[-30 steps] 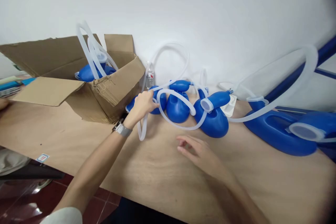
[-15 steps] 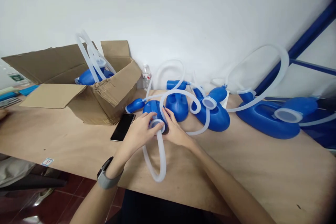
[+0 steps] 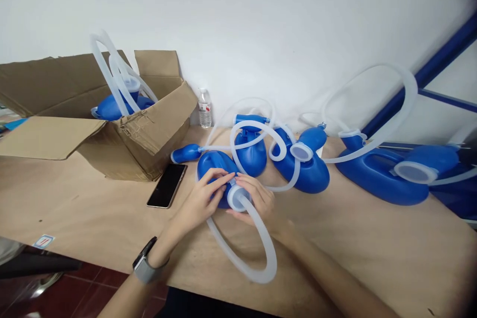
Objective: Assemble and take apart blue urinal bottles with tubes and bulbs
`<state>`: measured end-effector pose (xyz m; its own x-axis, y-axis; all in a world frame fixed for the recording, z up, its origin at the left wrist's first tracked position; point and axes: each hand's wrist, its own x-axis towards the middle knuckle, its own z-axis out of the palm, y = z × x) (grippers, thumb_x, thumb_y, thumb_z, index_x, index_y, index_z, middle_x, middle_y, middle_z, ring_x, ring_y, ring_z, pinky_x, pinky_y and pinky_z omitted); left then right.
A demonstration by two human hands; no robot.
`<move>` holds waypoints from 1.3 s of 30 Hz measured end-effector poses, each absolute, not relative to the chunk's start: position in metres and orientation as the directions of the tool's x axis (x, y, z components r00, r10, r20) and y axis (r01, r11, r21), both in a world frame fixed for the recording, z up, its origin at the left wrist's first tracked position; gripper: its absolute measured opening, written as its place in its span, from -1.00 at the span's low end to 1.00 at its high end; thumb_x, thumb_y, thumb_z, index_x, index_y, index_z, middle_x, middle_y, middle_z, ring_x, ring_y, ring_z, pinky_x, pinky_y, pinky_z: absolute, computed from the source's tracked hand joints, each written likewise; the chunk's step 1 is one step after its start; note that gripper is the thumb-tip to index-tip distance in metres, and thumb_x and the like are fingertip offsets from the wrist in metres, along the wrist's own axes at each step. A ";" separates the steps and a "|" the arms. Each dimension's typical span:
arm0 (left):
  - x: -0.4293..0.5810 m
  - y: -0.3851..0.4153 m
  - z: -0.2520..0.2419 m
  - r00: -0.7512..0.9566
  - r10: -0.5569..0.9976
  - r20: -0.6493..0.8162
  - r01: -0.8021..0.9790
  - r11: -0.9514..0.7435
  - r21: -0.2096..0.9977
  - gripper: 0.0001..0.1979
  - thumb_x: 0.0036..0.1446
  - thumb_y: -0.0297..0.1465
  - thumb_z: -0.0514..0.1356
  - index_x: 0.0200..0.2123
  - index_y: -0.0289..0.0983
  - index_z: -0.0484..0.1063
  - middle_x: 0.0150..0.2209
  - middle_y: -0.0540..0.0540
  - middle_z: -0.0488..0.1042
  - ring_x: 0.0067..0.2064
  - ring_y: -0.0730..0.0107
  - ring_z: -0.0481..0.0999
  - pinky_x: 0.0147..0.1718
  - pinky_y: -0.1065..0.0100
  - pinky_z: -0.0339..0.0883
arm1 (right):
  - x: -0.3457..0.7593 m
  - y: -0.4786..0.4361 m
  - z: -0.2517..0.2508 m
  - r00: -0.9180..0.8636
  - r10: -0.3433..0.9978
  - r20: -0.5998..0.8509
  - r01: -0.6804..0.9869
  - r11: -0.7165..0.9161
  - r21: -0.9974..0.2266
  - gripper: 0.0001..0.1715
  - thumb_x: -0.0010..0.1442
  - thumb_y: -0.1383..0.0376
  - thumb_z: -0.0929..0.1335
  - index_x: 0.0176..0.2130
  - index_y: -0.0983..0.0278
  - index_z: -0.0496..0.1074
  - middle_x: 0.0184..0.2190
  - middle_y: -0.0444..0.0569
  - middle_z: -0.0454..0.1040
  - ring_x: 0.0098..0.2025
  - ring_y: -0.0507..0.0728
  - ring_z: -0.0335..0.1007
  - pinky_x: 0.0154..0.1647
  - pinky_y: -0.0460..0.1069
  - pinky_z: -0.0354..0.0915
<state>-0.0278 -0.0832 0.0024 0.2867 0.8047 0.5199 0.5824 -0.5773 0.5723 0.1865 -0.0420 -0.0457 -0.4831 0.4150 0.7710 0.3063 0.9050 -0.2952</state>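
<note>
Low in the middle of the table, a blue urinal bottle (image 3: 214, 160) lies with its mouth toward me. On its mouth sits a whitish translucent cap (image 3: 235, 200), from which a long clear tube (image 3: 269, 248) loops down over the table. My left hand (image 3: 208, 194) pinches at the upper left of the cap, by the neck strap. Around the cap's right side curl the fingers of my right hand (image 3: 259, 201), its thumb below the rim. My fingers partly hide the bottle's neck.
Several more blue urinal bottles (image 3: 305, 174) with tubes lie behind and to the right. An open cardboard box (image 3: 149, 144) holding blue bottles stands at left. A black phone (image 3: 167, 186), a water bottle (image 3: 204, 108) and a numbered sticker (image 3: 43, 242) are also there.
My right hand has come round to the cap's right side, and my left thumb has left the cap's front. The cap and its tube now swing toward the right. My view has shifted slightly.
</note>
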 end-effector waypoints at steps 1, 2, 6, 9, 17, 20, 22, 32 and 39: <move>-0.031 -0.077 0.001 0.325 0.767 0.553 0.602 -0.619 0.505 -0.62 0.46 -0.41 0.05 0.25 -0.14 0.46 0.10 -0.21 0.50 0.12 0.20 0.55 0.11 0.11 0.51 | 0.187 -0.038 -0.049 -0.490 0.401 0.774 0.276 0.913 -0.299 -0.13 0.21 0.11 0.53 0.35 0.20 0.18 0.21 0.19 0.48 0.27 0.34 0.44 0.23 0.25 0.47; -0.035 -0.072 0.000 0.368 0.735 0.570 0.614 -0.652 0.445 -0.62 0.47 -0.41 0.05 0.25 -0.15 0.45 0.12 -0.22 0.51 0.13 0.18 0.55 0.11 0.09 0.51 | 0.186 -0.035 -0.052 -0.484 0.396 0.780 0.254 0.917 -0.308 -0.12 0.20 0.11 0.53 0.35 0.18 0.16 0.22 0.17 0.48 0.26 0.33 0.46 0.20 0.23 0.49; -0.038 -0.058 0.003 0.495 0.672 0.550 0.614 -0.719 0.326 -0.71 0.47 -0.37 0.08 0.11 -0.22 0.52 0.03 -0.20 0.62 0.09 0.15 0.60 0.07 0.09 0.53 | 0.182 -0.030 -0.061 -0.444 0.419 0.792 0.255 0.907 -0.337 -0.15 0.19 0.15 0.52 0.31 0.13 0.14 0.09 0.11 0.58 0.05 0.31 0.62 -0.03 0.13 0.61; -0.030 -0.058 0.000 0.454 0.713 0.534 0.669 -0.669 0.324 -0.74 0.48 -0.38 0.06 0.01 -0.22 0.54 0.02 -0.19 0.65 0.15 0.13 0.59 0.08 0.07 0.48 | 0.180 -0.032 -0.063 -0.411 0.440 0.799 0.291 0.893 -0.343 -0.22 0.17 0.14 0.51 0.25 0.13 0.19 0.04 0.11 0.57 0.01 0.31 0.63 -0.07 0.14 0.62; -0.015 -0.058 -0.021 0.352 0.660 0.663 0.810 -0.571 0.138 -0.70 0.42 -0.58 -0.05 -0.10 -0.28 0.47 -0.13 -0.23 0.68 -0.17 0.22 0.71 -0.21 0.21 0.53 | 0.178 -0.038 -0.070 -0.371 0.490 0.789 0.381 0.855 -0.352 -0.32 0.11 0.07 0.51 0.15 0.11 0.29 -0.05 0.09 0.50 -0.05 0.29 0.59 -0.17 0.16 0.61; -0.014 -0.054 -0.017 0.340 0.624 0.704 0.800 -0.585 0.132 -0.71 0.43 -0.56 -0.04 -0.10 -0.29 0.48 -0.15 -0.21 0.69 -0.22 0.29 0.70 -0.23 0.29 0.58 | 0.180 -0.035 -0.071 -0.341 0.476 0.811 0.345 0.866 -0.363 -0.26 0.10 0.11 0.51 0.18 0.12 0.25 -0.04 0.09 0.51 -0.05 0.28 0.60 -0.18 0.16 0.60; -0.014 -0.054 -0.013 0.328 0.628 0.706 0.779 -0.602 0.173 -0.72 0.45 -0.52 -0.02 -0.09 -0.27 0.50 -0.13 -0.19 0.69 -0.17 0.30 0.70 -0.18 0.30 0.60 | 0.183 -0.032 -0.071 -0.354 0.465 0.812 0.306 0.878 -0.369 -0.22 0.10 0.13 0.52 0.21 0.12 0.22 -0.02 0.09 0.52 -0.04 0.28 0.61 -0.16 0.16 0.61; -0.010 -0.066 0.003 0.289 0.566 0.772 0.669 -0.696 0.260 -0.58 0.43 -0.54 0.05 0.26 -0.15 0.40 0.09 -0.16 0.62 0.04 0.27 0.66 0.00 0.28 0.57 | 0.189 -0.030 -0.090 -0.450 0.433 0.781 0.345 0.891 -0.295 -0.18 0.26 0.08 0.50 0.37 0.12 0.20 0.18 0.13 0.51 0.13 0.33 0.56 0.04 0.21 0.61; -0.009 -0.055 -0.011 0.313 0.802 0.509 0.649 -0.572 0.502 -0.41 0.50 -0.28 -0.05 0.51 -0.24 -0.06 0.21 -0.27 0.52 0.31 0.10 0.43 0.41 -0.19 0.01 | 0.191 -0.026 -0.053 -0.491 0.209 0.846 0.197 0.972 -0.126 -0.06 0.17 0.03 0.55 0.36 0.05 0.14 0.14 0.11 0.49 0.24 0.36 0.46 0.21 0.31 0.50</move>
<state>-0.0085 -0.0545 -0.0114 0.3132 0.8020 0.5086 0.6493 -0.5716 0.5017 0.1914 -0.0262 -0.0526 -0.4907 0.2092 0.8458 0.1973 0.9722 -0.1260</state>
